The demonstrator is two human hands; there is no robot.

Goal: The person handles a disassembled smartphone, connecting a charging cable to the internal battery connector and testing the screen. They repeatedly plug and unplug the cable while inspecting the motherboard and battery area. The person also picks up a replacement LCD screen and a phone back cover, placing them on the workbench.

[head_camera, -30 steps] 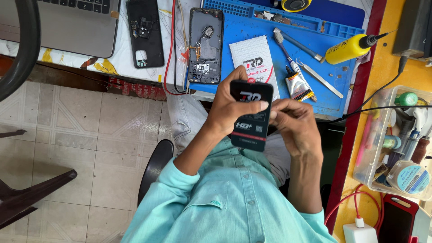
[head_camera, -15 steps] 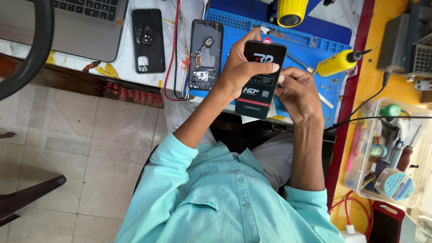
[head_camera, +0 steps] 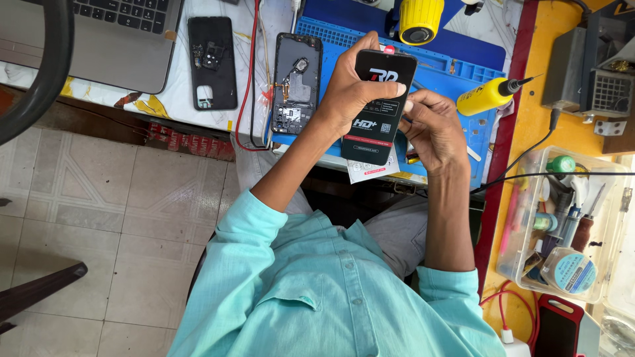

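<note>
Screen [head_camera: 378, 106], a black panel with a printed film, is held above the blue mat [head_camera: 456, 73], long axis running away from me. My left hand [head_camera: 354, 89] grips it, fingers wrapped over its far end. My right hand [head_camera: 433, 129] touches its right edge, fingertips pinched closed near the upper corner. A white card [head_camera: 370, 173] sits behind the near end. An opened phone [head_camera: 294, 82] lies left of my left hand.

black phone screen pack [head_camera: 378, 106] with red stripe — blue work mat [head_camera: 456, 73], yellow bottle [head_camera: 486, 98], turquoise shirt [head_camera: 317, 291].
</note>
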